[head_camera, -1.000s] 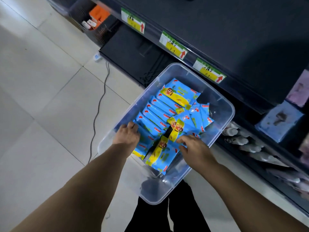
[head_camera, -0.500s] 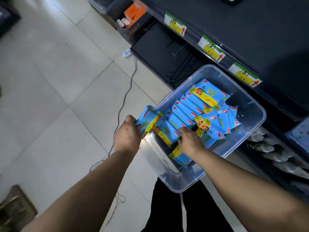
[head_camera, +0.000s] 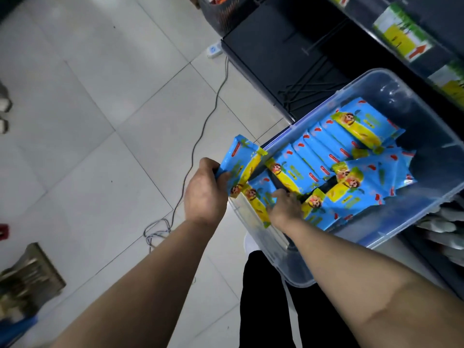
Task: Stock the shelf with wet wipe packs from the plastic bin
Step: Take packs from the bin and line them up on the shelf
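A clear plastic bin (head_camera: 424,223) sits in front of me, holding several blue and yellow wet wipe packs (head_camera: 361,126). My left hand (head_camera: 204,194) grips one pack (head_camera: 242,159) by its edge, lifted over the bin's left rim. My right hand (head_camera: 285,208) is inside the bin, fingers curled round another pack (head_camera: 259,200) that stands tilted at the near end. The dark shelf (head_camera: 411,23) with yellow and green price tags runs along the upper right.
A grey cable (head_camera: 200,136) snakes over the white tiled floor from a power strip (head_camera: 213,51). A black low shelf base (head_camera: 273,54) lies behind the bin. White bottles (head_camera: 444,227) lie on a lower shelf at right. A brown object (head_camera: 27,275) sits at lower left.
The view swung left and closer. My left hand has raised its pack higher over the bin's rim. My right hand has shifted to the near packs and closed on one.
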`<state>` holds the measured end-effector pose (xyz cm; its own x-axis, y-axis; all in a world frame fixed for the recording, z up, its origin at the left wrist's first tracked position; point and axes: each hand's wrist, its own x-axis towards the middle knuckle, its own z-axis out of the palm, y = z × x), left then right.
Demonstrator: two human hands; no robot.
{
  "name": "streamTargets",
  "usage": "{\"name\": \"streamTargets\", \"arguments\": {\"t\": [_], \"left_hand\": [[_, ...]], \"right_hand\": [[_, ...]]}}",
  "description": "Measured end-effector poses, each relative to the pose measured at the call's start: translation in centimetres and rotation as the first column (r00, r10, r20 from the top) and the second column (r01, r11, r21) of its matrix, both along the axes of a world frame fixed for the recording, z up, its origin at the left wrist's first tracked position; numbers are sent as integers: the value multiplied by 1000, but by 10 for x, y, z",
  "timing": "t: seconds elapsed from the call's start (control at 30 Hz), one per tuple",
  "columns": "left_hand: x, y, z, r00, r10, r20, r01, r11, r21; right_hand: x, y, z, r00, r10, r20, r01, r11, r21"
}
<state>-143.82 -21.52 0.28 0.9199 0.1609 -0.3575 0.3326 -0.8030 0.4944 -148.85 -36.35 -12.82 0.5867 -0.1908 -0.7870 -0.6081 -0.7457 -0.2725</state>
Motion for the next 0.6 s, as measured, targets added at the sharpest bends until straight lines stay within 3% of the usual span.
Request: {"name": "streamTargets", "arguments": {"t": [0.23,0.4,0.6], "left_hand": [[-2,3,3,1000,-4,-18,4,1000,-23],[-2,1,14,999,-9,-51,8,1000,-11],[3,4,40,997,36,-68,-42,996,-84]], "right_hand": [[0,-2,6,998,5,55,2,991,-134],[-7,3,17,993,119,-14,-120,979,-165],[-28,-18,59,993,-48,112,55,997,-58]]}}
